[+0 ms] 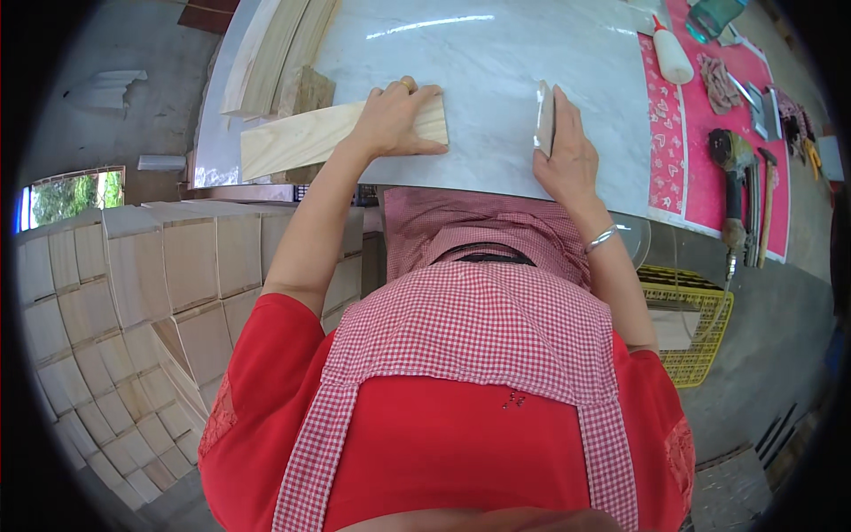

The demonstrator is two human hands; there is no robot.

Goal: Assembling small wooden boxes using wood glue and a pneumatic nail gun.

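My left hand (396, 120) lies across a pale wooden board (297, 139) near its right end, with the thumb and fingers spanning its width. The board's left part rests by a short wooden block (306, 91) at the table's left side. In my right hand (569, 152) is a narrow flat block (543, 118) with a whitish face, stood on edge; it looks like a sanding block, though I cannot make out its material. It is apart from the board, over the smooth grey-white tabletop (487, 66).
Long wooden planks (279, 53) lie at the far left of the table. A pink patterned cloth (669, 146) on the right bears a white glue bottle (672, 58), a power tool (732, 177) and a hammer (767, 191). Stacked wooden boxes (137, 275) stand left, a yellow crate (709, 328) lower right.
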